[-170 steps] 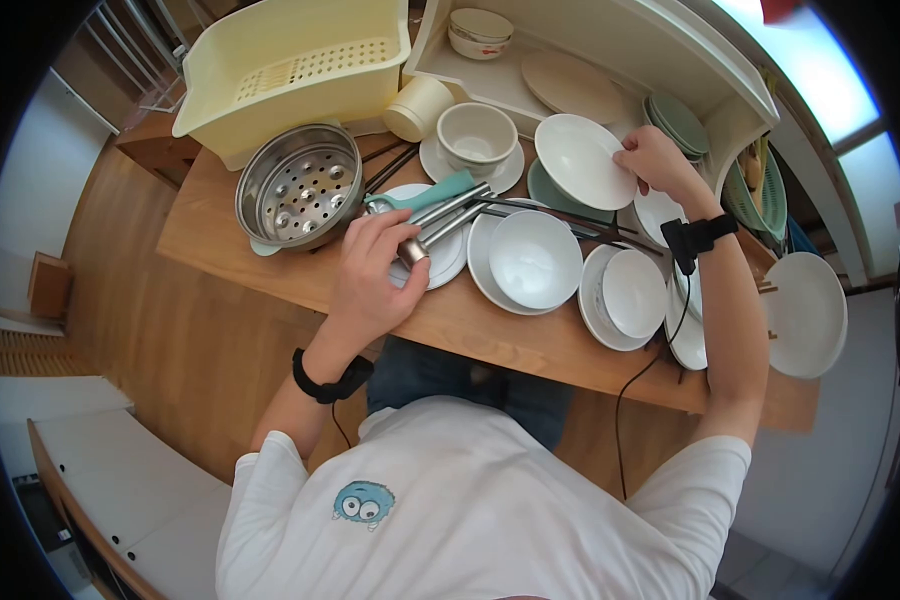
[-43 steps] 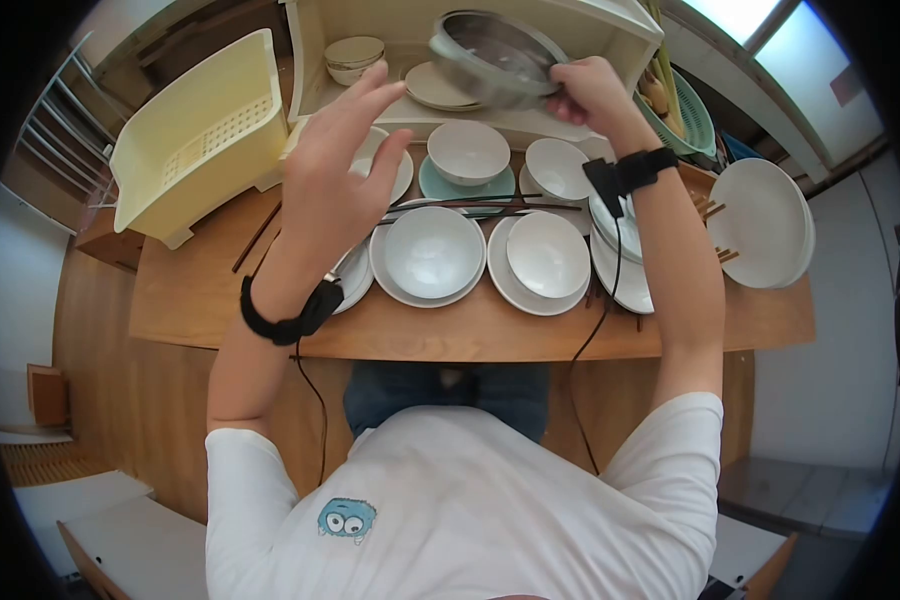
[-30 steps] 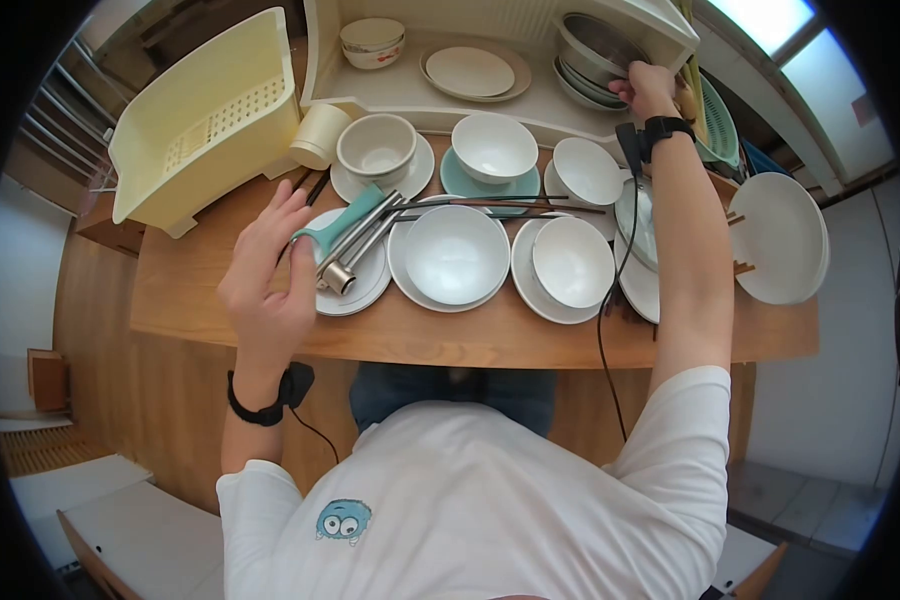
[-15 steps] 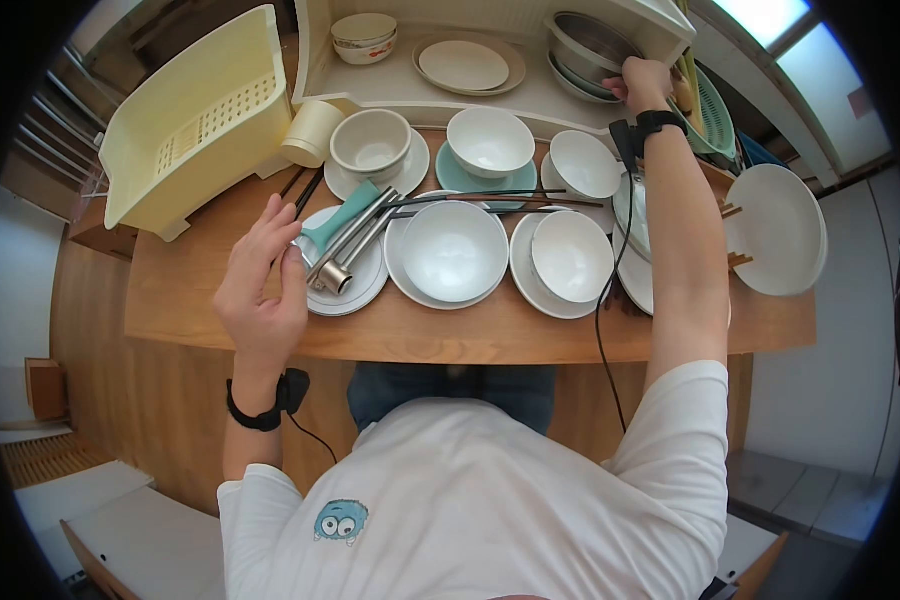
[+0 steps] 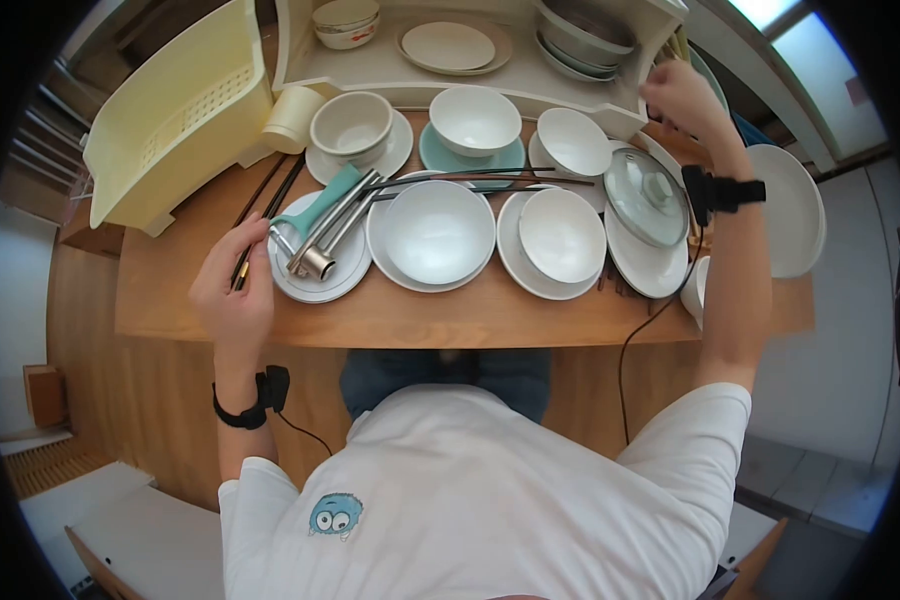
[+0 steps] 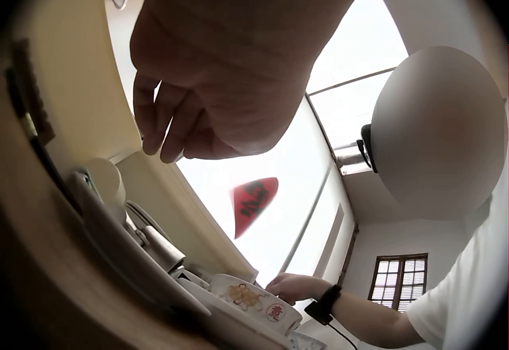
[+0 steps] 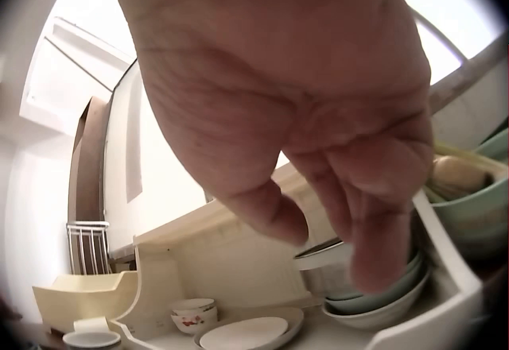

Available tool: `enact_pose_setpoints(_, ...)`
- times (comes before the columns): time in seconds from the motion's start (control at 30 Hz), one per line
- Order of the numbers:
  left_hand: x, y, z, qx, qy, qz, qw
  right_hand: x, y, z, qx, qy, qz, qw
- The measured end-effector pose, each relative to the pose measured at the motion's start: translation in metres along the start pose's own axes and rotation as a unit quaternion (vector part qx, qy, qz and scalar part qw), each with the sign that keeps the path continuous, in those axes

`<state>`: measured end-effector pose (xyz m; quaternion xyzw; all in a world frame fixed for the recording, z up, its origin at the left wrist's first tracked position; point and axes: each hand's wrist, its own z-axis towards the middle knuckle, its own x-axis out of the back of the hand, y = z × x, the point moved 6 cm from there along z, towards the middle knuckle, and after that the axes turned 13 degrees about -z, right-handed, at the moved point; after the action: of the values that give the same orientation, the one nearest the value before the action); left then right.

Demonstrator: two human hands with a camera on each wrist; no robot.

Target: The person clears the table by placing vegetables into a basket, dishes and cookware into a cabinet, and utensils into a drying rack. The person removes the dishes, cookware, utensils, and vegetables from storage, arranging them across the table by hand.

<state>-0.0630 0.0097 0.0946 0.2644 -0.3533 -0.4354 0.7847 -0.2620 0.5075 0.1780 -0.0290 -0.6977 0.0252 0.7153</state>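
Observation:
My left hand hovers at the table's left, fingers loosely bent and holding nothing, beside a plate. On that plate lie a green-handled peeler and metal utensils. Dark chopsticks lie by the fingertips. In the right wrist view my right hand has loosely bent fingers and an empty grasp. The head view puts this right hand just right of the cream rack. Inside the rack, a steel vessel rests on stacked bowls.
A yellow perforated basket stands at the back left, a cream cup beside it. Bowls on plates fill the middle. A glass lid lies on a plate at the right, near a large white dish. A cable hangs from my right wrist.
The steel vessel has gone from the table's left into the rack, carried by my right hand, which has since let go and moved right. My left hand rose, then came back down by the plate.

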Motion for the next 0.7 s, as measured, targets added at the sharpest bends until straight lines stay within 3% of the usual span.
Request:
enact_pose_setpoints(0.03,0.001,-0.001,-0.002,-0.002,-0.003,-0.004,1.0,-0.002,0.003,-0.013,0.038,0.06,-0.077,0.995)
enact_pose_setpoints(0.07,0.002,-0.005,-0.004,0.02,0.001,-0.014,1.0,-0.004,-0.001,-0.033,-0.034,-0.064,-0.064,0.995)
enact_pose_setpoints(0.13,0.005,-0.011,-0.008,0.043,0.004,-0.028,0.999,-0.012,0.0,-0.06,-0.053,-0.152,-0.089,0.983)
enact_pose_setpoints(0.27,0.01,-0.021,-0.012,0.066,0.01,-0.043,0.997,-0.028,0.01,-0.083,-0.039,-0.06,-0.093,0.993)
enact_pose_setpoints(0.33,0.011,-0.021,-0.012,0.063,0.008,-0.036,0.997,-0.019,0.006,-0.085,-0.015,0.078,-0.151,0.985)
enact_pose_setpoints(0.37,0.011,-0.019,-0.012,0.059,0.006,-0.031,0.998,-0.016,0.0,-0.088,-0.016,0.078,-0.151,0.985)
enact_pose_setpoints(0.43,0.011,-0.017,-0.012,0.055,0.003,-0.027,0.998,-0.028,-0.003,-0.099,-0.128,-0.124,-0.1,0.979)
enact_pose_setpoints(0.47,0.01,-0.016,-0.012,0.056,0.002,-0.025,0.998,-0.033,0.002,-0.098,-0.129,-0.122,-0.101,0.979)
enact_pose_setpoints(0.53,0.009,-0.016,-0.012,0.057,0.004,-0.024,0.998,-0.054,0.015,-0.091,-0.032,-0.034,-0.142,0.989)
enact_pose_setpoints(0.57,0.009,-0.017,-0.012,0.057,0.004,-0.028,0.998,-0.053,0.01,-0.094,0.06,0.084,-0.172,0.98)
enact_pose_setpoints(0.6,0.009,-0.018,-0.013,0.057,0.004,-0.031,0.998,-0.053,0.017,-0.092,0.061,0.084,-0.173,0.979)
enact_pose_setpoints(0.67,0.008,-0.016,-0.013,0.054,0.002,-0.024,0.998,-0.046,0.018,-0.098,-0.069,-0.044,-0.013,0.997)
enact_pose_setpoints(0.7,0.008,-0.014,-0.012,0.051,-0.001,-0.017,0.999,-0.046,0.019,-0.098,-0.069,-0.043,-0.014,0.997)
